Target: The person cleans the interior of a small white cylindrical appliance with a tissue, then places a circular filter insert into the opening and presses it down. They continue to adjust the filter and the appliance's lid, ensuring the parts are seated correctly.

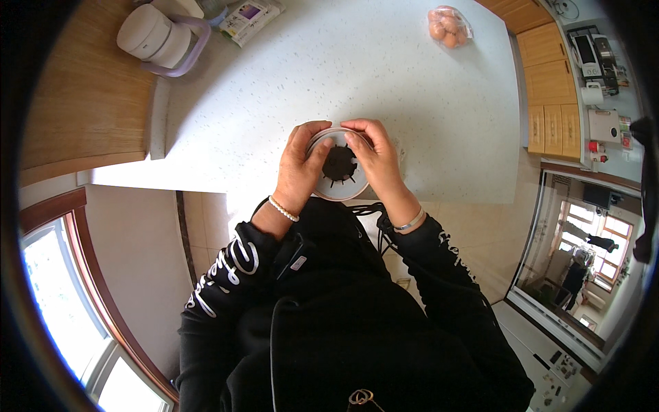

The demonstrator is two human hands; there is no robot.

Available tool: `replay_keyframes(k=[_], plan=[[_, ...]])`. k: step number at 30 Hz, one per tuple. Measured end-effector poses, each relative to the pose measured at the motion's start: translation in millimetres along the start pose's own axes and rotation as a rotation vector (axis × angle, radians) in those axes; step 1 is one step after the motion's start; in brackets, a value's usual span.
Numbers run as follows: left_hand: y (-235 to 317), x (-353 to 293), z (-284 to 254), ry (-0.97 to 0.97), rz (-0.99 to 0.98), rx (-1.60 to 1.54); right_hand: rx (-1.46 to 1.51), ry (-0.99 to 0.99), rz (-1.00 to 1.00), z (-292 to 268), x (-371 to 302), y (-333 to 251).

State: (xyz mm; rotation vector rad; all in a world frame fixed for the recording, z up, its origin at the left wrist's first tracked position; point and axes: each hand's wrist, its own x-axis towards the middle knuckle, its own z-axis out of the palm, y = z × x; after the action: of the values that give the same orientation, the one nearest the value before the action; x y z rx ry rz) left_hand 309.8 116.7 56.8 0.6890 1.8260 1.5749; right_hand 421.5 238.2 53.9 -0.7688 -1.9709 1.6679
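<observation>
At the near edge of the counter, both my hands hold a round whitish dish-like piece (329, 187). It has a thin brownish rim, and its dark round centre has short dark lines radiating outward. My left hand (301, 159) curves round its left side, with the thumb over the rim. On the right side my right hand (379, 159) grips it the same way, thumb reaching inward toward the dark centre. The fingers of both hands meet near its far edge. Whether the centre is an opening or a dark insert, I cannot tell.
A clear bag of brown eggs (449, 27) lies at the counter's (295, 75) far right. At the far left stand a white appliance (152, 41) with a lavender handle and a printed packet (250, 20). A wooden cabinet (89, 89) borders the left side.
</observation>
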Motion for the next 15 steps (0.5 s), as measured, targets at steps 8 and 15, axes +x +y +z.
replay_keyframes(k=[8, 15], plan=[[-3, 3, 5, 0.03, 0.044, -0.071, 0.11, -0.016, 0.017, 1, 4, 2], [8, 4, 3, -0.015, -0.044, -0.26, 0.051, -0.011, 0.019, 1, 11, -6]])
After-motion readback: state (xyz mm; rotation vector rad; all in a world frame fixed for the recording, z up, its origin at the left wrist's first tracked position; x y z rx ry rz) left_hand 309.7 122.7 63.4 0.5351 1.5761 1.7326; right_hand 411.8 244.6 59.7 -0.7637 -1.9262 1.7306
